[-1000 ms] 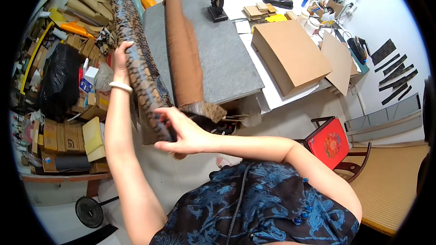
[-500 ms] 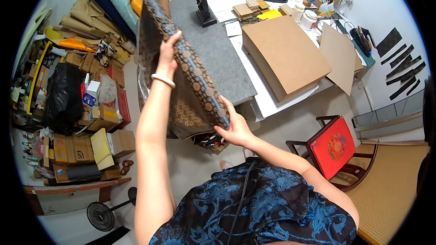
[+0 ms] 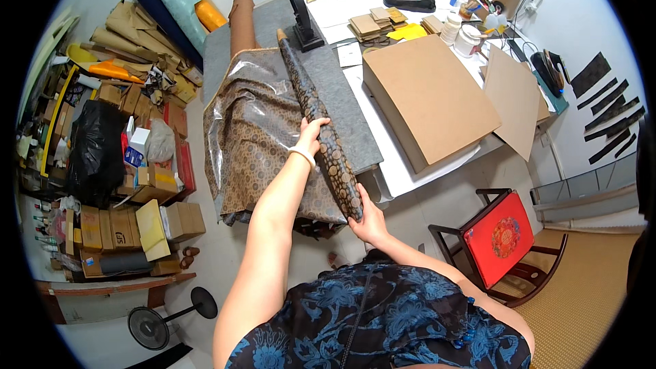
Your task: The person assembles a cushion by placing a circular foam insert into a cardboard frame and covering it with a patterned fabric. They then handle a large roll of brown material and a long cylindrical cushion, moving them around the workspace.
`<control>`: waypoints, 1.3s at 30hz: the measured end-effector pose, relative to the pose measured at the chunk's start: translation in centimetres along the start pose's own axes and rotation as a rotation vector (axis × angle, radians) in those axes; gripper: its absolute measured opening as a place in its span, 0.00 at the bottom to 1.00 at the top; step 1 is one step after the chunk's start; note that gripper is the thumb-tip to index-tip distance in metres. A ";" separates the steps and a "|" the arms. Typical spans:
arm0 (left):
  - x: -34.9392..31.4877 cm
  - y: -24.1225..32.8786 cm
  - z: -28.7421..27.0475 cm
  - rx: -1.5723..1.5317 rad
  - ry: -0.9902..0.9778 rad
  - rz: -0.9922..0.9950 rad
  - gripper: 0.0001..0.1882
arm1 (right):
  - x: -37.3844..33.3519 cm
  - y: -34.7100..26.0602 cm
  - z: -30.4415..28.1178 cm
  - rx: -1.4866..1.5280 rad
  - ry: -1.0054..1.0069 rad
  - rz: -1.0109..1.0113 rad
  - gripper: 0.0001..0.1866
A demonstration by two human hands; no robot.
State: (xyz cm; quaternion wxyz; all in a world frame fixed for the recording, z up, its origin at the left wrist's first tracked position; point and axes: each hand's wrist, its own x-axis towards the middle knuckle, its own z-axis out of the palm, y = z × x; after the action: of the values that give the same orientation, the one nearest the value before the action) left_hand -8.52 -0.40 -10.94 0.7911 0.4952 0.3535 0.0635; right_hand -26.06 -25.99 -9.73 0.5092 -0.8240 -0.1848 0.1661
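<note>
A roll of patterned, glossy leather-like material (image 3: 316, 106) lies slantwise on the grey tabletop, dark with round tan motifs. Its unrolled part, a shiny brown sheet (image 3: 249, 130), spreads to the left with soft wrinkles and hangs over the near table edge. My left hand (image 3: 311, 137), with a pale bangle at the wrist, grips the roll around its middle. At the roll's near end my right hand (image 3: 369, 220) is closed around it, thumb at the end. Just beyond the roll's far end stands a black round-topped stand (image 3: 299, 17).
A brown roll (image 3: 242, 24) lies at the table's far left. To the right sits a large brown box (image 3: 430, 99), with a board (image 3: 512, 102) leaning beside it. A red-seated chair (image 3: 499, 239) stands at right; cartons (image 3: 116, 225) and a fan (image 3: 148, 328) are at left.
Both hands have carried the roll to the right and lowered it onto the grey surface. The sheet, hanging beneath the raised roll before, now lies spread across the table's left side.
</note>
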 end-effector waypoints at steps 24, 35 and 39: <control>-19.7 -12.8 -36.2 0.371 0.726 0.456 0.11 | 8.4 -7.1 15.5 -0.338 -0.147 -0.773 0.19; -26.9 -10.2 -59.3 0.128 0.622 0.383 0.05 | 15.9 -12.6 50.5 -0.684 -0.166 -0.178 0.42; -30.2 -6.4 -69.5 0.163 0.659 0.283 0.05 | 21.4 -6.5 49.7 -0.738 0.040 -0.201 0.12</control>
State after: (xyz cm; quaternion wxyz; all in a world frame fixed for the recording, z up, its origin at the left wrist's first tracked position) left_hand -75.74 34.10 -19.35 0.5758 0.5536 0.5215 0.3000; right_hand -31.16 25.45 -26.84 0.1953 -0.9328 -0.3021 0.0218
